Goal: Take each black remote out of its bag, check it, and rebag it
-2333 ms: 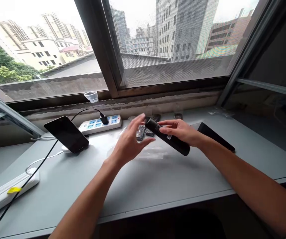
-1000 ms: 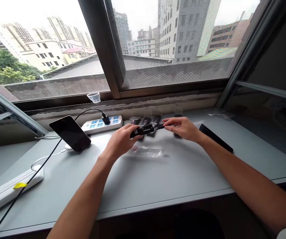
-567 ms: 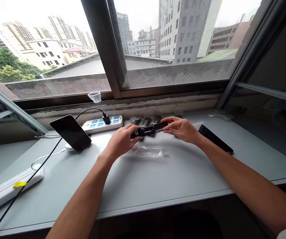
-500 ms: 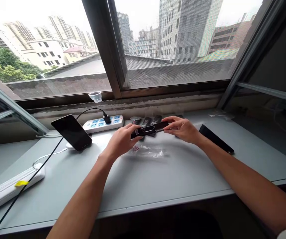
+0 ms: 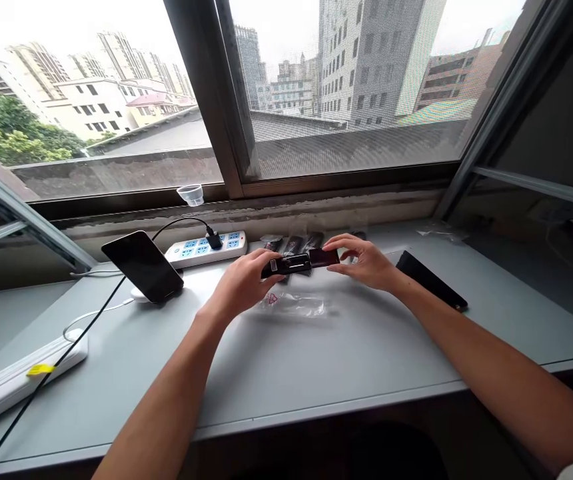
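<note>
While the left hand (image 5: 241,283) pinches one end of a black remote control (image 5: 287,266) above the counter (image 5: 276,367), the right hand (image 5: 366,265) holds a small dark cover (image 5: 323,258) between thumb and fingers, just beside the open compartment (image 5: 298,263). The step appears to be handling the cover; the next move calls for keeping both pieces aligned.

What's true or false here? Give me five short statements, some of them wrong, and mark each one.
1. The left hand holds a black device. True.
2. Only one hand is holding something. False: the right hand grips a black piece at the device's right end.
3. The phone is propped at a tilt. True.
4. No plug is in use. False: a black plug sits in the white power strip.
5. A clear plastic bag lies on the desk. True.
</note>
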A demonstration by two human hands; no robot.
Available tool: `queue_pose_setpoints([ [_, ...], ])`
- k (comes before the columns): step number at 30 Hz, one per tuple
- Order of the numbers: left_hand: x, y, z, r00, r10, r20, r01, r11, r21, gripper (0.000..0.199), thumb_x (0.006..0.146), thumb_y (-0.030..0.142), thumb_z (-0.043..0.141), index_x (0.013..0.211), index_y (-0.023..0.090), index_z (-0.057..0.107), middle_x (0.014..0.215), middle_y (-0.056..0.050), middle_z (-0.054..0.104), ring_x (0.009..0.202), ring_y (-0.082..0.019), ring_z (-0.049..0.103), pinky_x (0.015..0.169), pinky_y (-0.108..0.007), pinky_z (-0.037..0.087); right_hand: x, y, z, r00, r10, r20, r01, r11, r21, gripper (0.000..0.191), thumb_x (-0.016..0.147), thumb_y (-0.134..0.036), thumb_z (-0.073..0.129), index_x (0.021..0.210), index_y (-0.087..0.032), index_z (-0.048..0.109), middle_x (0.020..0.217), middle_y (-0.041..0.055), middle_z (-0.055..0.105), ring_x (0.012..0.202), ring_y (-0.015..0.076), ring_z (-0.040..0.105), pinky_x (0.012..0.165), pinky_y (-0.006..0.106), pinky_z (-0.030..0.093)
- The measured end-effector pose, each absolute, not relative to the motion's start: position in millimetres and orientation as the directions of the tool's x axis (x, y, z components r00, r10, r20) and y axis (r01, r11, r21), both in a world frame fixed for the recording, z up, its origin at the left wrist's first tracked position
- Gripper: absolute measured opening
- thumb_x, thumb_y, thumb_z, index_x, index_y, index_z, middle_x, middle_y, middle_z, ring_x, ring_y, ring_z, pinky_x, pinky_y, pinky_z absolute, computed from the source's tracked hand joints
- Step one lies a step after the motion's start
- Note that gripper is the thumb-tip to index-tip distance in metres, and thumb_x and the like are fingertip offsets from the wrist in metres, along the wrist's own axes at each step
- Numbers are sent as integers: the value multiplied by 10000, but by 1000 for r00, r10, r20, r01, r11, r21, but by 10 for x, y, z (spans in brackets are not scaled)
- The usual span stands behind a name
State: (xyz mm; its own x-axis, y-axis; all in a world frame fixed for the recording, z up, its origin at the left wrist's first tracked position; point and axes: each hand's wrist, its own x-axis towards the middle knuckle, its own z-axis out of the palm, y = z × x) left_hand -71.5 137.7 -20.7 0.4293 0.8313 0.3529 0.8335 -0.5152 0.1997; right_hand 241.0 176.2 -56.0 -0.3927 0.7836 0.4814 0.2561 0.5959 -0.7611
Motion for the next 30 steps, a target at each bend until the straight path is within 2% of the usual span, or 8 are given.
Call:
queue_pose_setpoints([
  [5, -732, 1392, -231, 424, 814, 397, 840, -517, 164, 388, 962, 373, 725, 1328, 260, 666, 1331, -66, 703, 1110, -297, 714, 886, -409, 573, 2410, 1726, -522, -388, 815, 430, 293, 551, -781, 416, 868, -396, 818, 1261, -283, 741, 1287, 69, 722, 1155, 268, 673, 890, 395, 529],
  [8, -740, 1407, -247, 429, 784, 448, 831, -538, 145, 400, 950, 352, 745, 1330, 249, 678, 1330, -67, 707, 1134, -292, 712, 917, -408, 577, 2421, 1724, -505, -444, 846, 295, 295, 448, -844, 383, 940, -488, 730, 1228, -238, 761, 1085, 72, 774, 956, 232, 699, 797, 364, 520],
  [11, -701, 1406, -260, 470, 742, 478, 802, -585, 119, 407, 925, 312, 775, 1317, 239, 697, 1305, -67, 719, 1105, -284, 721, 917, -411, 584, 2408, 1721, -496, -467, 860, 204, 290, 367, -884, 439, 985, -566, 640, 1174, -196, 783, 833, 50, 752, 775, 193, 670, 720, 333, 501],
  [17, -494, 1335, -308, 572, 631, 523, 704, -705, 80, 402, 948, 328, 757, 1329, 212, 699, 1286, -90, 734, 1098, -282, 723, 917, -420, 590, 2271, 1622, -491, -455, 877, 154, 256, 295, -920, 497, 980, -597, 624, 1162, -164, 786, 729, 36, 721, 656, 173, 669, 608, 292, 484],
  [20, -421, 1300, -332, 604, 613, 509, 669, -738, 95, 400, 981, 364, 721, 1352, 220, 686, 1294, -98, 735, 1114, -285, 721, 921, -430, 586, 2207, 1568, -493, -425, 896, 129, 260, 258, -930, 436, 968, -585, 642, 1029, -173, 771, 642, 3, 660, 564, 154, 634, 543, 274, 468],
  [23, -392, 1281, -349, 623, 612, 488, 641, -756, 130, 409, 1011, 383, 677, 1391, 235, 663, 1321, -109, 721, 1154, -288, 709, 943, -436, 580, 2185, 1556, -510, -376, 920, 113, 255, 220, -942, 391, 914, -580, 707, 831, -200, 663, 629, -25, 614, 473, 121, 554, 460, 259, 431],
  [27, -372, 1264, -355, 650, 596, 472, 608, -780, 146, 409, 1035, 380, 634, 1427, 264, 640, 1339, -111, 706, 1190, -288, 689, 996, -450, 562, 2198, 1567, -524, -400, 912, 85, 230, 190, -955, 387, 858, -559, 772, 793, -220, 598, 638, -41, 596, 477, 110, 496, 433, 244, 406],
  [30, -323, 1238, -328, 666, 585, 463, 593, -792, 148, 410, 1039, 374, 629, 1433, 259, 633, 1346, -105, 706, 1185, -286, 687, 1003, -450, 556, 2204, 1549, -474, -508, 858, 76, 147, 173, -974, 319, 860, -511, 781, 948, -212, 712, 816, 9, 729, 704, 173, 668, 616, 278, 527],
])
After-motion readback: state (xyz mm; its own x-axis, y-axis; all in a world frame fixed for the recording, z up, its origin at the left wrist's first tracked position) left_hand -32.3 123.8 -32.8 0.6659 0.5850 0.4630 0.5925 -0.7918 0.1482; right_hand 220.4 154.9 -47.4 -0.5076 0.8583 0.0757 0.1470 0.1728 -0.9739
